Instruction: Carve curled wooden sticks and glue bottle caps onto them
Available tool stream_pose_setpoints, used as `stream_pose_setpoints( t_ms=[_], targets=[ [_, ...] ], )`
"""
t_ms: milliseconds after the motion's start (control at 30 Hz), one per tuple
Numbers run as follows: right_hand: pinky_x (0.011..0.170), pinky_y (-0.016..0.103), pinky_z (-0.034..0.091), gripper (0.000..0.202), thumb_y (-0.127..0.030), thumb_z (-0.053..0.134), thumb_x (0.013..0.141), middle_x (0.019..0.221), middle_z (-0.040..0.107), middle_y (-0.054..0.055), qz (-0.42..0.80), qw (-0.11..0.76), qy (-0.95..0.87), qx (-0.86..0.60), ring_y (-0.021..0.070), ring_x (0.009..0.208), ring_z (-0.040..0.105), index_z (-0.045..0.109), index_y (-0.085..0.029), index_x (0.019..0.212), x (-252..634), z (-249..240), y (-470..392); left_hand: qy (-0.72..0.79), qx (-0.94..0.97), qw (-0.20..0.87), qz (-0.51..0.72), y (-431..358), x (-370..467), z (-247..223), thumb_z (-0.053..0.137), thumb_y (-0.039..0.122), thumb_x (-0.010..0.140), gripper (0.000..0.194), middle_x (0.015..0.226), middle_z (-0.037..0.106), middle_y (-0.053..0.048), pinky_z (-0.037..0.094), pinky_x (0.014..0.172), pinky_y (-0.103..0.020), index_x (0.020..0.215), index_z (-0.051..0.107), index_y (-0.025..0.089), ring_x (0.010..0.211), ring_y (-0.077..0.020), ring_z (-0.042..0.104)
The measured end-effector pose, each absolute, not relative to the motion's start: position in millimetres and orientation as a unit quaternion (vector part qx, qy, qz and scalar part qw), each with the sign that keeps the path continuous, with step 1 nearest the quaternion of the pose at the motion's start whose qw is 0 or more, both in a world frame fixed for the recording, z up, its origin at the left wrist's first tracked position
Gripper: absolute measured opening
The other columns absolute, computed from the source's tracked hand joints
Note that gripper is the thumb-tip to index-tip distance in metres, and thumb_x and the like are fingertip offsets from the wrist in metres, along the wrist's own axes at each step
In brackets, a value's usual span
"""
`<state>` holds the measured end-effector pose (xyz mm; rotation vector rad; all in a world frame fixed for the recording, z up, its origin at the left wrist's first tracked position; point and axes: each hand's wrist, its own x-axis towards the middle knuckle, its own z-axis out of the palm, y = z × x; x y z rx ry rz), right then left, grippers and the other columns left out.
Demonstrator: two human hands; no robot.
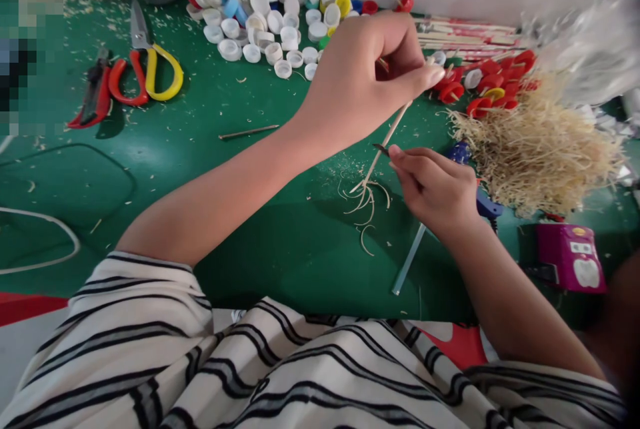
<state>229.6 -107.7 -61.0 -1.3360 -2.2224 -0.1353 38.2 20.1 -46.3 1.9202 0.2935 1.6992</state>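
My left hand (pixel 373 72) pinches the upper end of a thin wooden stick (pixel 387 137) between thumb and fingers. The stick slants down to the left, its lower tip near the green table (pixel 260 215). Thin curled shavings (pixel 369 201) fan out at that lower end. In my right hand (pixel 435 185), closed, is a small dark blade (pixel 381 148), which meets the stick around its middle. Most of the blade is hidden by my fingers.
White and coloured bottle caps (pixel 275 22) lie along the back. Scissors (pixel 145 55) and red-handled pliers (pixel 97 92) are at the left. Red caps on sticks (pixel 493 82), a fibre pile (pixel 545 149) and a magenta box (pixel 573 257) are at the right. A clear glue stick (pixel 410 259) lies in front.
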Motion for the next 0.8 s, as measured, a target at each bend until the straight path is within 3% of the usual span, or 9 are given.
stream_pose_setpoints(
  t_ms=[167,367,633,800],
  targets=[
    [0.067,0.03,0.061,0.024,-0.032,0.057,0.114,0.106,0.087,0.006,-0.009,0.254,-0.832,-0.492,0.0177,0.09,0.082,0.08,-0.027,0.113,230.6,-67.1,-112.7,0.097,0.696,0.285,0.652,19.7,35.7,-43.3,0.079,0.009,0.093,0.021,0.07,0.069,0.004,0.043,0.054,-0.025,0.077,0.069,0.018,0.06,-0.0098,0.063],
    [0.061,0.027,0.051,0.02,-0.018,0.062,0.109,0.11,0.089,0.002,-0.031,0.19,-0.878,-0.438,0.0138,0.088,0.082,0.08,-0.024,0.117,240.3,-78.8,-122.5,0.184,0.684,0.336,0.621,7.0,28.9,-29.3,0.081,0.0,0.089,0.032,0.066,0.064,0.004,0.04,0.056,-0.028,0.069,0.062,0.018,0.059,-0.0107,0.061],
    [0.053,0.03,0.039,0.031,-0.01,0.062,0.104,0.109,0.088,0.0,-0.076,0.119,-0.909,-0.392,0.0143,0.087,0.081,0.079,-0.023,0.127,242.0,-73.9,-127.5,0.196,0.719,0.324,0.583,2.1,28.6,-27.0,0.077,0.01,0.094,0.03,0.071,0.065,0.004,0.041,0.06,-0.027,0.073,0.058,0.021,0.064,-0.01,0.06],
    [0.057,0.029,0.045,0.026,-0.017,0.062,0.109,0.107,0.089,0.001,-0.116,0.192,-0.879,-0.421,0.0138,0.085,0.08,0.08,-0.025,0.125,238.2,-66.3,-119.8,0.221,0.72,0.296,0.587,2.1,33.4,-26.5,0.078,0.009,0.089,0.036,0.069,0.057,0.006,0.035,0.06,-0.026,0.072,0.049,0.022,0.06,-0.0058,0.049]
  ],
)
